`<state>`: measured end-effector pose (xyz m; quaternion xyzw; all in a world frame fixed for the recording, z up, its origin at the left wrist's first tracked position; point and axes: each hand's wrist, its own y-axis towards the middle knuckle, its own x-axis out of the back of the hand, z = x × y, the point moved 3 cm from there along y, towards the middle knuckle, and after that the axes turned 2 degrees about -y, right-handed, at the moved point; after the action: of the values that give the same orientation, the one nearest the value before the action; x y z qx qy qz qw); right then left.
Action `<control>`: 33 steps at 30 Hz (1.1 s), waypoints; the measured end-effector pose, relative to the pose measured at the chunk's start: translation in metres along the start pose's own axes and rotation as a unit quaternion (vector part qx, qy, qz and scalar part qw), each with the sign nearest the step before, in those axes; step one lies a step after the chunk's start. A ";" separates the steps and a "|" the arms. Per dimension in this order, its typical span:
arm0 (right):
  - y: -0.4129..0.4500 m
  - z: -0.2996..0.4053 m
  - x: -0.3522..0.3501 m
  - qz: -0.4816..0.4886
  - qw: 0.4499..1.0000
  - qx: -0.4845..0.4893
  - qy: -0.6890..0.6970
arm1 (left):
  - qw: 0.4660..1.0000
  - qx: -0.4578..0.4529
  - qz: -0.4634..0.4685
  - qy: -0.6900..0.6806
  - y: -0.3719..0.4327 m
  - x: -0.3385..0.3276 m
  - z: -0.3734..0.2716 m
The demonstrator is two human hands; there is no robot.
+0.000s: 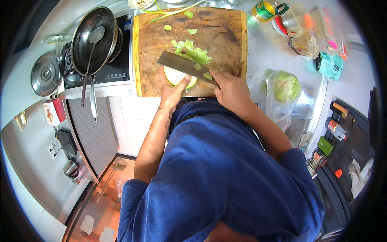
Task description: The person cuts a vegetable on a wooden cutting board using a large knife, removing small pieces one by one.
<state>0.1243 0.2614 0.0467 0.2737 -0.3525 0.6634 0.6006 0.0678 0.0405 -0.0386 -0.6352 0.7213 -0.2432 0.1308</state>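
Note:
My left hand (172,89) grips a pale green, rounded vegetable (173,77), perhaps a cut cabbage or gourd, near the front edge of a wooden cutting board (193,28). In my right hand (231,87) is a cleaver (181,64); its broad blade slants across the top of the vegetable and hides part of it. Bits of green stick to the blade. Just beyond the blade lie leafy green pieces (198,54), with a few small scraps farther up the board. Green onion stalks (172,13) rest across the board's far left edge.
Left of the board, a wok (92,39) holding a metal ladle (97,34) stands on the stove. A steel lid (46,74) lies farther left. At right are a bagged green cabbage (285,86), an oil bottle (266,10) and plastic bags (331,66).

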 end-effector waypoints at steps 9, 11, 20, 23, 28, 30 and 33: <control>-0.032 0.019 -0.002 -0.058 0.989 0.051 -0.127 | 0.996 0.067 0.049 -0.014 0.017 -0.004 0.011; -0.040 0.026 -0.009 -0.080 0.988 0.037 -0.129 | 0.998 -0.007 0.056 0.028 0.019 -0.003 0.004; -0.051 0.050 -0.022 -0.116 0.980 -0.037 -0.156 | 0.989 -0.059 0.121 0.058 0.027 0.003 0.015; -0.055 0.057 -0.023 -0.119 0.978 -0.063 -0.158 | 0.992 -0.042 0.111 0.043 0.021 0.002 0.005; -0.054 0.052 -0.030 -0.131 0.974 -0.070 -0.171 | 0.989 -0.008 0.081 0.126 0.020 0.001 -0.006; -0.052 0.052 -0.030 -0.133 0.975 -0.070 -0.166 | 0.989 -0.017 0.074 0.127 0.023 0.001 -0.001; -0.053 0.051 -0.027 -0.147 0.977 -0.054 -0.145 | 0.993 -0.034 0.073 0.092 0.020 -0.002 -0.006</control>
<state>0.1768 0.2055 0.0633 0.3826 -0.4272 0.5013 0.6480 0.0482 0.0455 -0.0443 -0.5598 0.7827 -0.2655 0.0600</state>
